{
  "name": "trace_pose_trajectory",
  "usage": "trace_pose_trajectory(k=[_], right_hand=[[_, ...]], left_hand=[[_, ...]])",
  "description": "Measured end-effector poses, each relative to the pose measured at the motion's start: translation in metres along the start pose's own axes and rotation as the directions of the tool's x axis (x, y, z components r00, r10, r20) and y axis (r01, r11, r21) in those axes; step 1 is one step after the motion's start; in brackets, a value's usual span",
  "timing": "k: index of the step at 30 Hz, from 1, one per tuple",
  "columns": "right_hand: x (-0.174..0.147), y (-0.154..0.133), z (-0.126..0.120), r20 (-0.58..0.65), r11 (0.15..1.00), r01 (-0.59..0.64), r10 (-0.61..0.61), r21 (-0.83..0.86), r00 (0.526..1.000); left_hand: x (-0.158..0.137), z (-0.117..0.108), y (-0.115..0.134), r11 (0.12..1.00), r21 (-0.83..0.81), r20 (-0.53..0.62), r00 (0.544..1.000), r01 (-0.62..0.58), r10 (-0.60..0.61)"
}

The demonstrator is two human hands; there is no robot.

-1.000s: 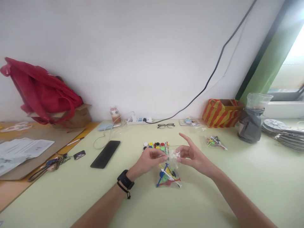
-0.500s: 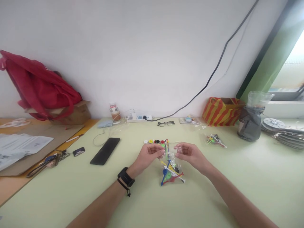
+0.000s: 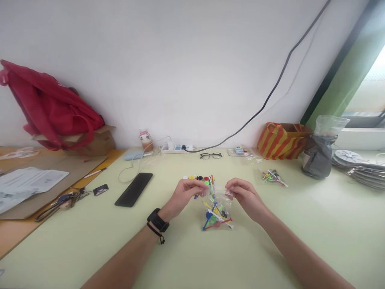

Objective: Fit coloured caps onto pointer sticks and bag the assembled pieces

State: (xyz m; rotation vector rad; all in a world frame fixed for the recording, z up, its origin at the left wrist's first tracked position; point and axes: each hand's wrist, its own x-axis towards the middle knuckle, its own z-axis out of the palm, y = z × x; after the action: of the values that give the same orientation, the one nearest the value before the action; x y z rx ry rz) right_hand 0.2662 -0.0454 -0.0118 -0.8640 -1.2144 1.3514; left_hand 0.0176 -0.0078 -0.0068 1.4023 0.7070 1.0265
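A clear plastic bag (image 3: 217,218) of coloured arrow-shaped pieces and round discs rests on the table in front of me. My left hand (image 3: 187,193) pinches the upper left corner of this bag, and my right hand (image 3: 244,197) pinches the upper right corner. The bag's top edge is stretched between them. Just behind it lie small round pieces, among them a red disc (image 3: 206,179) and a black disc (image 3: 199,178), with several slim coloured arrows (image 3: 212,181) at their right, partly hidden by the bag and my left hand.
A second filled bag (image 3: 273,177) lies to the right. At the left is a black phone (image 3: 134,189). Glasses (image 3: 211,155), a power strip (image 3: 177,149) and a bottle (image 3: 146,140) stand along the wall. A striped bag (image 3: 281,140) and stacked reels (image 3: 361,170) are at the far right.
My hands have moved slightly apart, and the right hand now grips the bag's corner. The bag's top has been drawn from bunched to spread wide.
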Motion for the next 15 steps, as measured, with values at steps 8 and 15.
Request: trace_pose_trajectory(k=[8, 15], right_hand=[[-0.003, -0.003, 0.011, -0.041, 0.971, 0.084, -0.096, -0.225, 0.995], [-0.002, -0.003, 0.013, -0.044, 0.97, 0.009, -0.02, -0.243, 0.999]], left_hand=[[-0.001, 0.007, -0.002, 0.995, 0.077, -0.071, 0.996, -0.057, 0.062], [0.002, 0.005, -0.002, 0.988, 0.146, -0.095, 0.994, -0.044, 0.059]])
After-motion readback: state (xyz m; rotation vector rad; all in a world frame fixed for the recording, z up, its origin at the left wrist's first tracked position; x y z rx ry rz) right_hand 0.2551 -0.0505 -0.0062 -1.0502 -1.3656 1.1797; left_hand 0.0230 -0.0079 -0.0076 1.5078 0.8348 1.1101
